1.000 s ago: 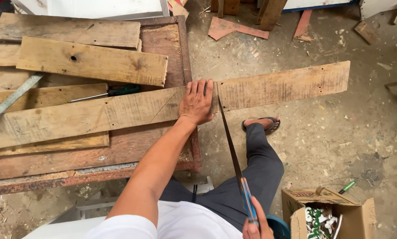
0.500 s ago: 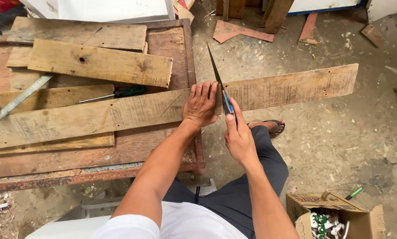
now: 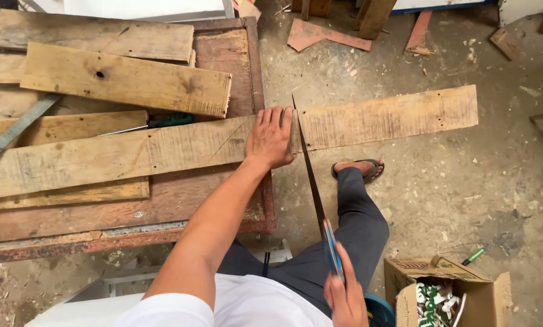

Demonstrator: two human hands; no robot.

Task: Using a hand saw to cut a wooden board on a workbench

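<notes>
My left hand (image 3: 271, 138) lies flat, fingers spread, on the long weathered plank (image 3: 162, 151), pressing it onto the wooden table (image 3: 223, 200), I judge to keep it from shifting under the blade. Just right of that hand the plank's far end overhangs the table edge, so the cut falls clear of the tabletop. My right hand (image 3: 346, 297), drawn back near my body, is closed around the blue handle of the handsaw (image 3: 312, 188), whose blade runs forward to meet the plank beside my left thumb. Right of the saw hand, on the floor, an open cardboard box (image 3: 447, 284) holds small green-and-white packets I cannot identify. A green marker (image 3: 473, 257) lies beyond it.
</notes>
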